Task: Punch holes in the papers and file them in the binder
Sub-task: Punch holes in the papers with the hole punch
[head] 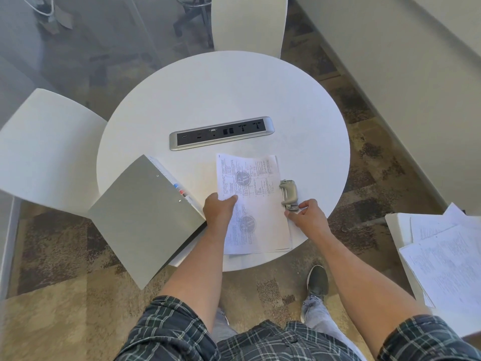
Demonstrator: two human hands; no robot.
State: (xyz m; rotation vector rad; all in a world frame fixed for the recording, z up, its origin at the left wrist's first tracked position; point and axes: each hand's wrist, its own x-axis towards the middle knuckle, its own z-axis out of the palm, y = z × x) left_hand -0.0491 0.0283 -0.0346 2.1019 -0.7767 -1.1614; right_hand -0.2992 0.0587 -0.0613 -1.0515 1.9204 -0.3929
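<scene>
Looking straight down on a round white counter [213,95], and a person in a plaid shirt stands at its near edge with both bare arms out. The papers [256,204], a printed stack with round stamps, lie near the front of the counter, their near end just over the rim. The left hand [218,211] is on the stack's left edge, thumb on top of the top sheet, fingers [230,200] curled and pinching that sheet, which lifts a little and sits askew over the ones below. Over on the right edge of the stack sits the hole punch [289,194], a small grey one, its mouth set over the paper's margin. The right hand [308,216] is just behind the punch, fingers narrow, thumb and forefinger closed on the punch's near end and the paper's edge; exactly which it grips I cannot tell.

The binder [145,217], grey and closed, lies to the left at an angle, one corner hanging well off the counter, coloured tabs showing along its far edge. It touches the left wrist area. A silver socket strip [221,133] is set in the counter's middle, beyond the papers. White chairs [49,149] stand left and far side. More loose sheets [445,259] lie piled on a white surface at far right, well apart.
</scene>
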